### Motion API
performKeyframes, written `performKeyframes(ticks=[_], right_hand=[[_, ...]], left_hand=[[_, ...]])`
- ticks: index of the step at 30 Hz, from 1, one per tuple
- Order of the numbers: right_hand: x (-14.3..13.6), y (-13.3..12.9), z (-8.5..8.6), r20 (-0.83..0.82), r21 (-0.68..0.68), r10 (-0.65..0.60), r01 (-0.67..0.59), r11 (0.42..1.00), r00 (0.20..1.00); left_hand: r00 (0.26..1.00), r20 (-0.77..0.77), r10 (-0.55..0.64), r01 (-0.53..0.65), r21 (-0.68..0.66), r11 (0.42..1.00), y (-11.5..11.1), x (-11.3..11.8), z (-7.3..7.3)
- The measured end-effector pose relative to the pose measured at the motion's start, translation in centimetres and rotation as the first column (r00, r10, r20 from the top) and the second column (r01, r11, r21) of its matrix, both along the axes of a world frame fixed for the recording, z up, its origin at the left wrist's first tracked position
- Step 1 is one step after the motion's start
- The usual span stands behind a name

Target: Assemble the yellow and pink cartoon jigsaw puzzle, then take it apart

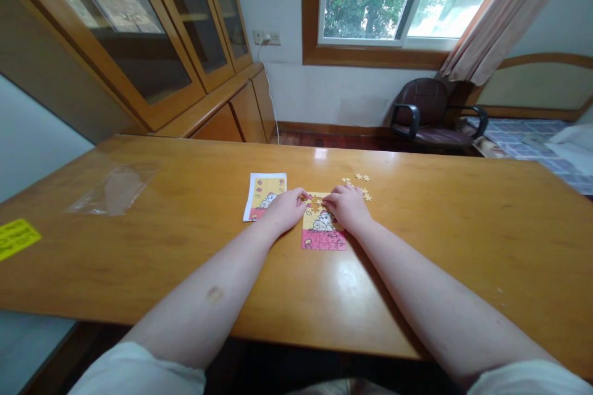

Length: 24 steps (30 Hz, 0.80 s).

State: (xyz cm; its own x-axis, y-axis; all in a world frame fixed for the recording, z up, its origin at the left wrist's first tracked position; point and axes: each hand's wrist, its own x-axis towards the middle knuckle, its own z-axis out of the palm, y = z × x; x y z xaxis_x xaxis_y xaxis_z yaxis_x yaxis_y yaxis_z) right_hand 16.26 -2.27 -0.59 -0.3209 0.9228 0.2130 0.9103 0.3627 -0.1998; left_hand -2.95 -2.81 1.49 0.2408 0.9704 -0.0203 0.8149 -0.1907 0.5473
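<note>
Both hands, left (288,210) and right (349,207), touch the puzzle (323,231) on the worktop (185,247); each grip looks narrow, contents unclear.

And the right hand (348,205) covers the puzzle's (323,239) upper right! Over on the left, the left hand (291,208) and its forearm hide the picture sheet's (259,192) lower right corner. Any piece between either hand's fingertips? Too small to tell! The yellow label (18,238) runs off the left edge, its print unreadable, and the bed (523,136) is cut off at right!
</note>
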Motion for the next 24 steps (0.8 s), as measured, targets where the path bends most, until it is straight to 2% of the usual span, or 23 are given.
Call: performKeyframes(ticks=[5, 10, 15, 24], right_hand=[[-0.20, -0.01, 0.18, -0.026, -0.021, -0.020, 0.020, 1.000, 0.999], [-0.19, -0.14, 0.27, -0.028, -0.038, -0.032, 0.031, 0.999, 0.999], [-0.09, -0.26, 0.46, 0.027, -0.022, -0.039, 0.040, 0.999, 0.999], [-0.39, -0.42, 0.41, 0.127, 0.054, 0.007, -0.014, 0.998, 0.992]], left_hand=[[1.000, -0.014, -0.014, 0.014, 0.006, 1.000, -0.01, -0.03, 0.08], [0.999, -0.029, -0.042, 0.042, 0.026, 0.999, 0.23, -0.13, -0.50], [0.998, -0.033, -0.050, 0.052, 0.036, 0.998, 0.35, -0.13, -0.79], [0.998, -0.040, -0.049, 0.050, 0.036, 0.998, 0.14, -0.03, -0.44]])
